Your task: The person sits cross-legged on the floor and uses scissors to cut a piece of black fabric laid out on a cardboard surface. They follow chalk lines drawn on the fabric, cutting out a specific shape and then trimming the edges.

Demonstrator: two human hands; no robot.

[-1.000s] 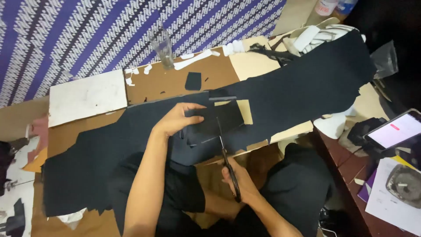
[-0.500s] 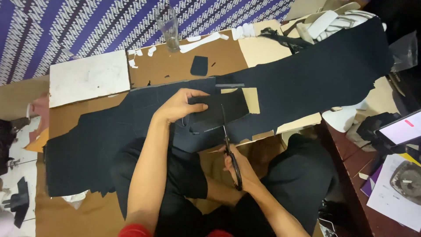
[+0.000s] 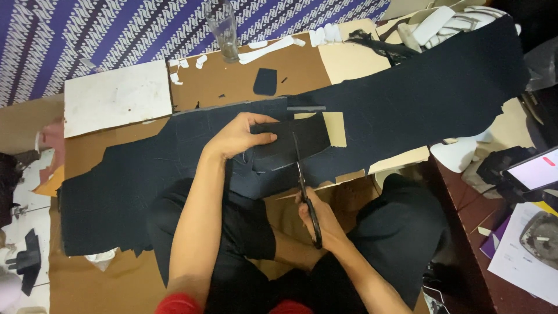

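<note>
While the left hand (image 3: 239,137) lies flat, pressing a dark patch (image 3: 290,139) onto the long dark cloth (image 3: 407,99), the right hand (image 3: 319,218) is closed around black scissors (image 3: 305,192). The blades are partway through the patch, so the cut looks about half done. The cloth looks soft and floppy; the brown board (image 3: 244,81) under it looks stiff.

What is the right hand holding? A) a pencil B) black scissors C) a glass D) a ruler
B: the right hand grips the handles of black scissors, whose blades point up into the dark fabric piece that the left hand presses flat.
</note>
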